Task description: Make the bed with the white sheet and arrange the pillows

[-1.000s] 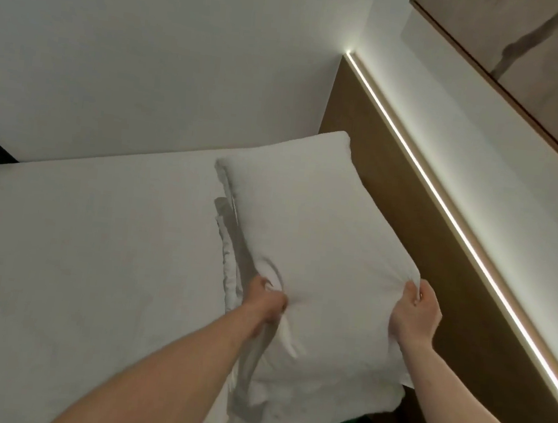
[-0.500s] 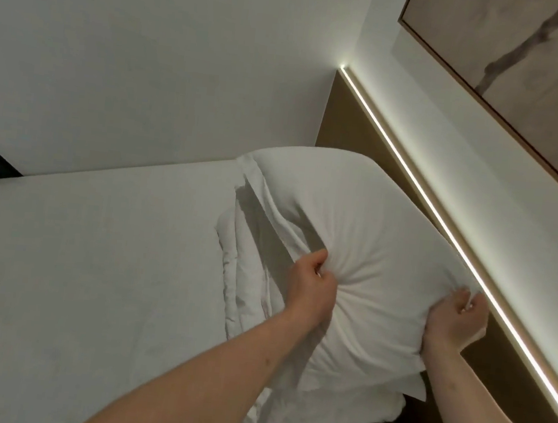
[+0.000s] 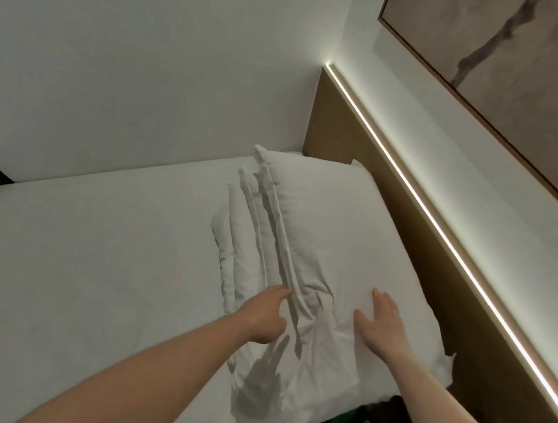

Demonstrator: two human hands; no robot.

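White cotton throughout. Nearest the viewer, two bare forearms reached in from the lower edge, hands apart. Left hand (image 3: 265,315) hovered with fingers loosely extended at the folded left hem of the top pillow (image 3: 330,237); whether it touched the fabric could not be told, and it gripped nothing. Right hand (image 3: 381,320) lay flat, fingers straight and spread, pressing on the pillow's near right portion. Pillow lay between and beyond both hands, lengthwise against the wooden headboard (image 3: 436,269), stacked upon a second pillow (image 3: 233,241) whose edge showed to its left. White sheet (image 3: 86,260) covered the mattress leftward, smooth. Farther: a lit strip (image 3: 426,206) along the headboard top, a framed picture (image 3: 515,46), a white wall (image 3: 149,60).
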